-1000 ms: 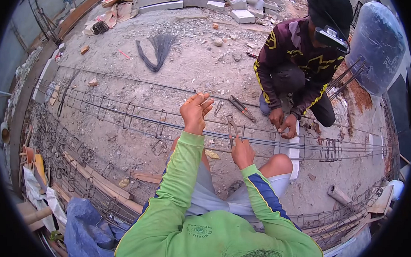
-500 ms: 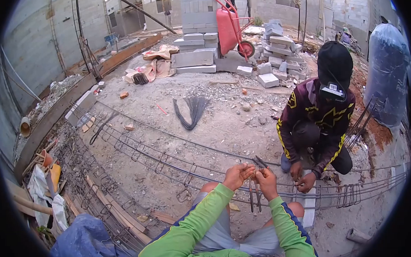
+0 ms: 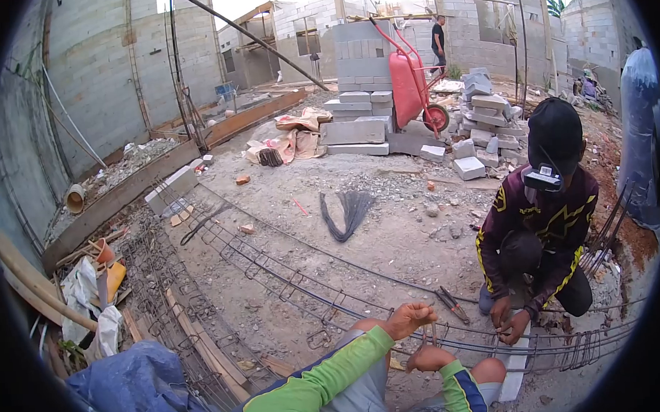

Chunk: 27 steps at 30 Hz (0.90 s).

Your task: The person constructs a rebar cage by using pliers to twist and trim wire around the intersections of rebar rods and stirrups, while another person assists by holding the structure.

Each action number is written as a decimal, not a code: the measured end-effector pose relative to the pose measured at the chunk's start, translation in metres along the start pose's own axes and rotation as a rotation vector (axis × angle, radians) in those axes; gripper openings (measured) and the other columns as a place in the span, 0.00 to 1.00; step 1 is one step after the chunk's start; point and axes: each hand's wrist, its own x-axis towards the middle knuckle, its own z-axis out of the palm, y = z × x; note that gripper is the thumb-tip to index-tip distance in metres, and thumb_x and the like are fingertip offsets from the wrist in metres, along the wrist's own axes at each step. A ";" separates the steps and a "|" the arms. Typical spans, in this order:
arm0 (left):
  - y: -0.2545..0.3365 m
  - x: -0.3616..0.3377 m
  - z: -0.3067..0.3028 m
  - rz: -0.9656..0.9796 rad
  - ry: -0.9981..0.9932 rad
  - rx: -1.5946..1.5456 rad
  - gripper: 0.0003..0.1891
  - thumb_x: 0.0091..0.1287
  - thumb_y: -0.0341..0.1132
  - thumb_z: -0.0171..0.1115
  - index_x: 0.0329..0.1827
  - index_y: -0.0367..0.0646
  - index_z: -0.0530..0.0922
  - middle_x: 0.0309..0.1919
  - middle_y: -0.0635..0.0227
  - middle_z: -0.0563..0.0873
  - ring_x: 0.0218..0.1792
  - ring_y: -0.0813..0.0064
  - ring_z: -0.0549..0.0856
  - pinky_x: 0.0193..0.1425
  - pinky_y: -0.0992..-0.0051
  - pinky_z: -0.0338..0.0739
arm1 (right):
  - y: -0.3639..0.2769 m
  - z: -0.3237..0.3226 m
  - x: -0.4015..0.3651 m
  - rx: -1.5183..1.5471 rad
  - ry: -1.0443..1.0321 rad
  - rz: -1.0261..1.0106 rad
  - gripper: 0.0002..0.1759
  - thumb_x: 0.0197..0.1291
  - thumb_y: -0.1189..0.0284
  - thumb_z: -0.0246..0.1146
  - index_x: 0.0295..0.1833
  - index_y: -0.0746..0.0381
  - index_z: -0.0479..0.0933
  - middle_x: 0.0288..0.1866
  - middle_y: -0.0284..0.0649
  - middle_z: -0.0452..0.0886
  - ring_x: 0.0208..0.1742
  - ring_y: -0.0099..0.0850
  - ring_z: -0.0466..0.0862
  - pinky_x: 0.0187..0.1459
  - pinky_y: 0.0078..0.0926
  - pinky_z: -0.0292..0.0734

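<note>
My left hand (image 3: 408, 321) is closed in a pinch above the long rebar cage (image 3: 296, 285); anything between its fingertips is too small to make out. Just below and to the right, my right hand (image 3: 431, 358) is curled closed, with two thin bars rising beside it that I cannot identify. A pair of pincers (image 3: 452, 304) lies on the ground beyond my hands. A co-worker (image 3: 538, 220) crouches at the right, both hands (image 3: 510, 325) at the rebar over a pale block (image 3: 514, 366).
A bundle of dark wire (image 3: 347, 214) lies on the gravel ahead. Further back stand a red wheelbarrow (image 3: 409, 91), stacked blocks (image 3: 353, 132) and a distant person (image 3: 438, 44). More rebar cages (image 3: 195, 298), planks (image 3: 204, 348) and a blue tarp (image 3: 136, 387) are at the left.
The view has tilted up and shifted left. My right hand has lowered and turned beneath my left. The dark handles hanging below my hands no longer show, and the pincers on the ground are uncovered.
</note>
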 end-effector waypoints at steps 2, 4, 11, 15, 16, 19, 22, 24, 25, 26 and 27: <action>-0.004 -0.006 0.002 -0.059 0.023 -0.046 0.12 0.70 0.36 0.64 0.50 0.39 0.80 0.43 0.65 0.87 0.48 0.69 0.86 0.60 0.68 0.77 | -0.073 -0.068 0.019 0.255 -0.180 0.384 0.13 0.58 0.66 0.62 0.44 0.58 0.87 0.27 0.36 0.84 0.26 0.25 0.81 0.32 0.25 0.77; 0.001 -0.008 -0.003 -0.035 -0.033 -0.187 0.11 0.71 0.36 0.62 0.51 0.41 0.80 0.45 0.65 0.87 0.48 0.70 0.86 0.58 0.68 0.77 | -0.101 -0.088 0.023 0.518 -0.370 0.776 0.14 0.57 0.64 0.62 0.44 0.55 0.88 0.30 0.36 0.87 0.30 0.27 0.84 0.35 0.27 0.79; 0.001 -0.011 0.004 0.098 0.114 -0.294 0.09 0.73 0.35 0.59 0.52 0.44 0.80 0.47 0.65 0.86 0.47 0.70 0.86 0.55 0.69 0.80 | -0.101 -0.090 0.008 0.085 0.513 0.744 0.15 0.51 0.69 0.64 0.44 0.61 0.87 0.36 0.51 0.87 0.39 0.40 0.89 0.45 0.34 0.82; -0.004 -0.011 -0.001 0.130 0.263 -0.264 0.10 0.75 0.36 0.57 0.53 0.44 0.79 0.52 0.62 0.85 0.53 0.66 0.84 0.61 0.66 0.78 | -0.097 -0.100 0.000 0.127 0.694 0.773 0.15 0.48 0.71 0.65 0.43 0.62 0.87 0.33 0.51 0.86 0.36 0.42 0.88 0.41 0.34 0.81; -0.003 -0.011 -0.002 0.126 0.301 -0.264 0.11 0.75 0.36 0.56 0.54 0.43 0.78 0.53 0.62 0.85 0.54 0.66 0.84 0.61 0.66 0.78 | -0.096 -0.102 -0.002 0.123 0.692 0.767 0.15 0.48 0.71 0.65 0.43 0.62 0.87 0.33 0.51 0.86 0.36 0.42 0.88 0.41 0.34 0.81; -0.002 -0.012 -0.005 0.094 0.386 -0.219 0.14 0.78 0.35 0.51 0.62 0.42 0.73 0.58 0.60 0.83 0.56 0.67 0.85 0.58 0.69 0.81 | -0.095 -0.104 -0.002 0.156 0.931 0.719 0.11 0.48 0.79 0.64 0.39 0.68 0.85 0.31 0.47 0.86 0.32 0.32 0.87 0.38 0.29 0.80; 0.008 -0.018 0.000 0.075 0.454 -0.176 0.18 0.79 0.36 0.48 0.67 0.39 0.68 0.61 0.58 0.81 0.60 0.66 0.82 0.61 0.68 0.79 | -0.103 -0.112 0.002 0.108 0.938 0.646 0.10 0.49 0.79 0.65 0.38 0.69 0.84 0.30 0.47 0.86 0.31 0.31 0.86 0.36 0.29 0.79; 0.014 -0.024 0.005 0.072 0.478 -0.155 0.19 0.79 0.37 0.48 0.68 0.39 0.68 0.62 0.58 0.80 0.61 0.66 0.81 0.62 0.68 0.79 | -0.103 -0.112 0.006 0.095 0.929 0.618 0.09 0.49 0.79 0.65 0.37 0.70 0.84 0.28 0.47 0.85 0.29 0.31 0.85 0.35 0.28 0.78; 0.019 -0.026 0.004 0.062 0.498 -0.135 0.20 0.79 0.38 0.47 0.68 0.38 0.67 0.62 0.59 0.80 0.61 0.66 0.81 0.63 0.69 0.78 | -0.100 -0.110 0.007 0.091 0.912 0.613 0.08 0.50 0.79 0.66 0.37 0.70 0.84 0.28 0.47 0.85 0.29 0.31 0.85 0.34 0.28 0.78; 0.023 -0.027 -0.002 0.079 0.505 -0.129 0.20 0.79 0.38 0.47 0.68 0.38 0.67 0.62 0.59 0.80 0.61 0.66 0.81 0.63 0.69 0.78 | -0.095 -0.105 0.011 0.089 0.894 0.607 0.08 0.50 0.79 0.66 0.37 0.70 0.84 0.27 0.47 0.85 0.28 0.31 0.85 0.34 0.28 0.78; 0.024 -0.029 -0.006 0.068 0.488 -0.125 0.20 0.79 0.38 0.48 0.69 0.37 0.67 0.62 0.59 0.80 0.61 0.67 0.81 0.63 0.69 0.78 | -0.088 -0.101 0.014 0.122 0.899 0.605 0.06 0.50 0.79 0.66 0.35 0.70 0.84 0.27 0.48 0.85 0.28 0.33 0.85 0.33 0.28 0.78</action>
